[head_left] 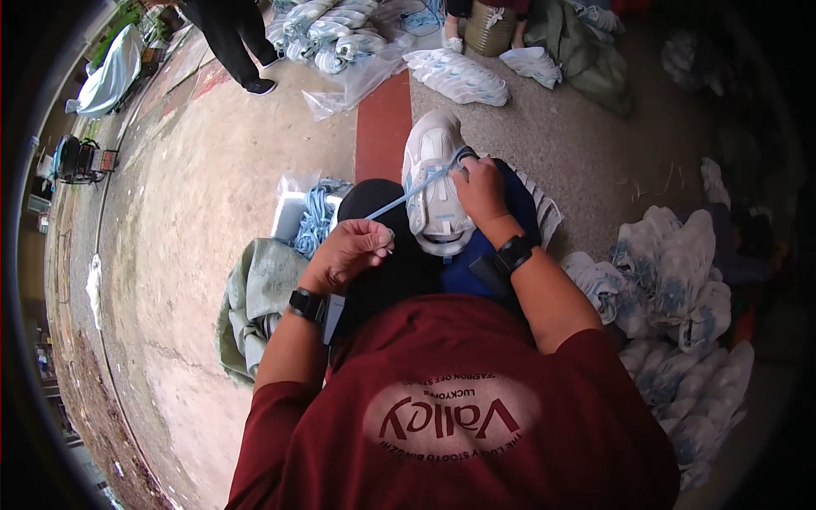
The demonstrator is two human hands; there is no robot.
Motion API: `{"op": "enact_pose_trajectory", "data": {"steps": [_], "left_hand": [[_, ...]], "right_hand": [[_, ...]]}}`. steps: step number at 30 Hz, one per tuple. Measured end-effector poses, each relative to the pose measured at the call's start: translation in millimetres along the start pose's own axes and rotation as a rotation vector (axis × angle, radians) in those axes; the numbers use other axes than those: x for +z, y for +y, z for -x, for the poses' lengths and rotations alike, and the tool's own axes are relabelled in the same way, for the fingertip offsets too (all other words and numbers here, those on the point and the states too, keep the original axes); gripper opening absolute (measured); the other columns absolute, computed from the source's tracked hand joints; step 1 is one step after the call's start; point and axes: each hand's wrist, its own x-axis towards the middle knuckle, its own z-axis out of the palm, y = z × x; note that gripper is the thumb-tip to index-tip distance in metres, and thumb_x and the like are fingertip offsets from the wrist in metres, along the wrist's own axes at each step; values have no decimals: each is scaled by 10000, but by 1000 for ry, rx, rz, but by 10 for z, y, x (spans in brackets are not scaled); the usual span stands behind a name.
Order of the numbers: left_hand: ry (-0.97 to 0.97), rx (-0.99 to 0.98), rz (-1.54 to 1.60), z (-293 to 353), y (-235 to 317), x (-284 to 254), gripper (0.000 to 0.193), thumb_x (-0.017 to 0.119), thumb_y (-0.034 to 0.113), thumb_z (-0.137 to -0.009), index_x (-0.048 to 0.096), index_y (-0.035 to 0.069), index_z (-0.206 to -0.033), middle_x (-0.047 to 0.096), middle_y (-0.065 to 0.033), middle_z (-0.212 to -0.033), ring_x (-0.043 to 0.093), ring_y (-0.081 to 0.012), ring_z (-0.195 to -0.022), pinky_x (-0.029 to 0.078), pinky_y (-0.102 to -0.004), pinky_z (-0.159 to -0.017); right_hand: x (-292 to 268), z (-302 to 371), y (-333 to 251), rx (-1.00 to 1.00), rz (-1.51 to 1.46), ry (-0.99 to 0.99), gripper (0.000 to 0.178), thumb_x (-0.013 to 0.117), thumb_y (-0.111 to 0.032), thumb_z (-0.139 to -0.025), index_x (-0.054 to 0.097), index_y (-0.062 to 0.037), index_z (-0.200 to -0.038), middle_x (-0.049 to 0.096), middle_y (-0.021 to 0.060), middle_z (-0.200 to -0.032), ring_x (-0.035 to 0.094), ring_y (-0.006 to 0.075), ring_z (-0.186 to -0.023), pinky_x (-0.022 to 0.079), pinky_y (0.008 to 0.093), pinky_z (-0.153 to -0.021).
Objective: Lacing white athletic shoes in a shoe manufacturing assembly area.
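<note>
A white sneaker (440, 223) with pale blue accents lies across my knees, its toe pointing away from me or toward me, which I cannot tell. A light blue shoelace (411, 195) stretches taut over it, slanting between my hands. My left hand (359, 246), left of the shoe, is closed in a pinch on the lace's lower end. At the shoe's right side, my right hand (481, 189) is closed around the lace near the opening. A small dark item shows by its fingertips, too small to name.
Blue laces (316, 219) lie bundled at my left, above a grey-green cloth (259, 297). Bagged shoes (667, 272) pile up at my right. More wrapped shoes (457, 76) lie ahead, near a standing person's dark trousers (234, 38) and another person's feet.
</note>
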Motion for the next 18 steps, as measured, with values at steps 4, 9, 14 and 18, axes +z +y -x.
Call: {"op": "enact_pose_trajectory", "data": {"steps": [4,9,14,18], "left_hand": [[-5,-36,-204,-561,135,185,129,656,169,-809,617,53,-766,585,0,-687,514,-61,-569,389,-172,-515],[254,267,-321,-1020,221,225,123,637,179,-823,612,81,-752,520,65,-628,397,-24,-517,287,-171,-472],[265,435,-169,-1161,156,274,114,629,146,-830,608,65,-753,517,49,-621,393,-29,-505,286,-170,-465],[268,447,-112,-1136,128,216,68,625,71,-820,607,20,-778,567,-3,-654,482,-57,-533,381,-176,-489]], "right_hand": [[-81,80,-63,-119,80,-103,66,570,-33,-711,550,23,-740,557,230,-779,531,375,-835,447,410,-736],[-71,-23,-23,-159,139,-183,38,492,33,-685,526,25,-699,557,223,-763,539,376,-760,451,428,-697],[-97,-7,8,-291,70,-107,68,504,34,-674,541,9,-726,553,205,-762,542,374,-719,458,422,-664],[-226,-100,-66,-423,58,-195,127,523,38,-656,555,-25,-761,525,183,-722,555,366,-715,470,410,-638]]}}
